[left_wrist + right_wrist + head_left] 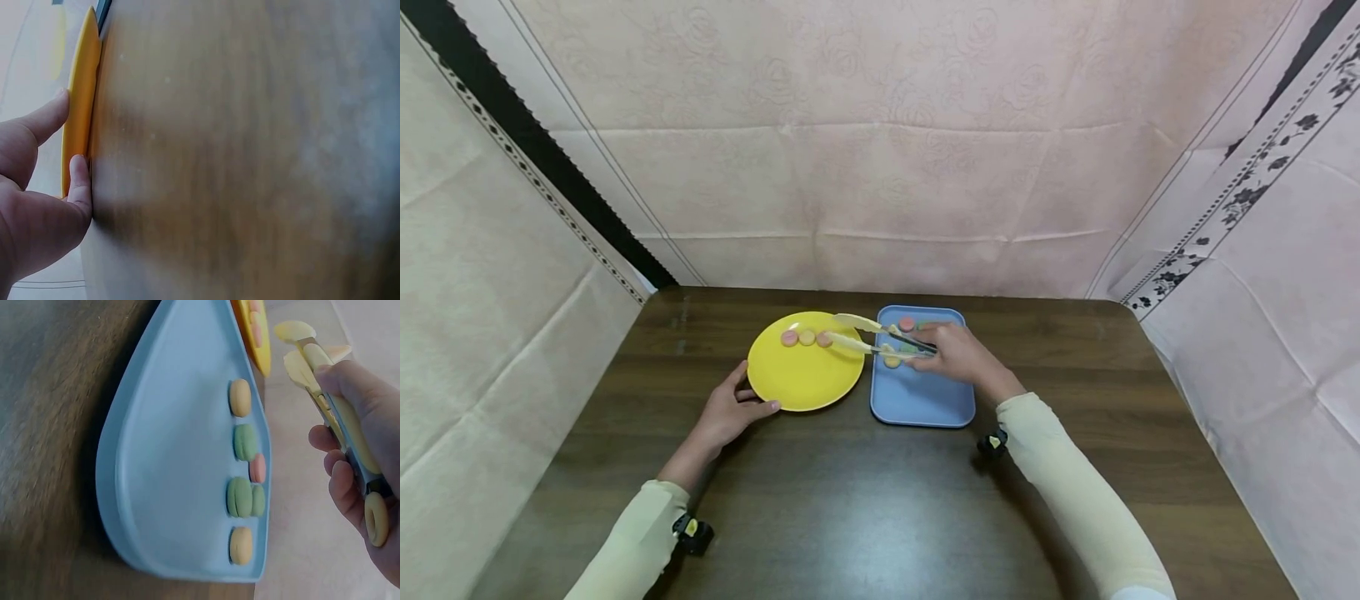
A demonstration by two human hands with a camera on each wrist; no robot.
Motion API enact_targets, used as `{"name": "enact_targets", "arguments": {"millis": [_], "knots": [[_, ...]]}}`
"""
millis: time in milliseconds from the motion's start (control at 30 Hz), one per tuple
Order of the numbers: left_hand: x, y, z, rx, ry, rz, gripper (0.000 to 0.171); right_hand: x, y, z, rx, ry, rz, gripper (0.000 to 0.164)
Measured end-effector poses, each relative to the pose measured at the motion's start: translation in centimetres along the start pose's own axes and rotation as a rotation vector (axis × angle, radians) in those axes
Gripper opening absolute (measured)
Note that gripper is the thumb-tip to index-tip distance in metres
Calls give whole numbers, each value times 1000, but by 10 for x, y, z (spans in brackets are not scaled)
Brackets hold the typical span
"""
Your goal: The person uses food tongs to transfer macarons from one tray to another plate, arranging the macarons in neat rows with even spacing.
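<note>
My left hand (730, 408) is at the near left rim of a round yellow plate (805, 379), its thumb and fingers spread and touching the edge. In the left wrist view the plate (81, 106) appears edge-on, low over the wood. My right hand (958, 358) holds pale yellow tongs (880, 350) that reach leftward over the plate. Their two tips stand apart. A pink macaron (789, 337), a yellow macaron (807, 337) and a peach macaron (824, 339) lie in a row on the plate. The lower tong tip overlaps the peach one in the head view.
Right of the plate lies a blue tray (925, 404). Along its far side are several macarons, including green macarons (245, 442), a pink macaron (257, 468) and yellow macarons (240, 545). Pale patterned cloth (850, 183) hangs behind the brown wooden table (850, 500).
</note>
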State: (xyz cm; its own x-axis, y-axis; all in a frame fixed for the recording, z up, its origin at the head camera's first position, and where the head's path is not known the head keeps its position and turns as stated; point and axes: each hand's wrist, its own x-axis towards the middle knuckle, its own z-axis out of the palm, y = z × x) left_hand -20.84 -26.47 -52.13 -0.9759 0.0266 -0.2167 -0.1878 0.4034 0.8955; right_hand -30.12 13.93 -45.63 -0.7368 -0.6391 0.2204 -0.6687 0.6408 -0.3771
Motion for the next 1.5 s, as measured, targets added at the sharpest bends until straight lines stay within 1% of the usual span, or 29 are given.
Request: {"name": "enact_targets", "arguments": {"millis": [233, 433, 567, 733, 967, 1067, 1200, 1500], "knots": [[0, 1, -1, 4, 0, -7, 112, -23, 3, -23, 71, 13, 72, 54], [-1, 1, 0, 0, -1, -14, 112, -50, 13, -42, 78, 35, 117, 53], [-1, 0, 0, -4, 0, -10, 111, -69, 18, -55, 65, 48, 134, 49], [-1, 1, 0, -17, 4, -8, 111, -94, 26, -71, 19, 51, 158, 47], [0, 0, 0, -10, -2, -9, 112, -123, 42, -83, -63, 47, 205, 48], [0, 0, 0, -3, -3, -4, 112, -132, 49, -87, -97, 60, 199, 46], [-2, 1, -1, -2, 0, 1, 111, -138, 58, -90, -131, 60, 185, 46], [-3, 2, 0, -1, -7, 1, 112, -144, 67, -96, -153, 7, 221, 48]]}}
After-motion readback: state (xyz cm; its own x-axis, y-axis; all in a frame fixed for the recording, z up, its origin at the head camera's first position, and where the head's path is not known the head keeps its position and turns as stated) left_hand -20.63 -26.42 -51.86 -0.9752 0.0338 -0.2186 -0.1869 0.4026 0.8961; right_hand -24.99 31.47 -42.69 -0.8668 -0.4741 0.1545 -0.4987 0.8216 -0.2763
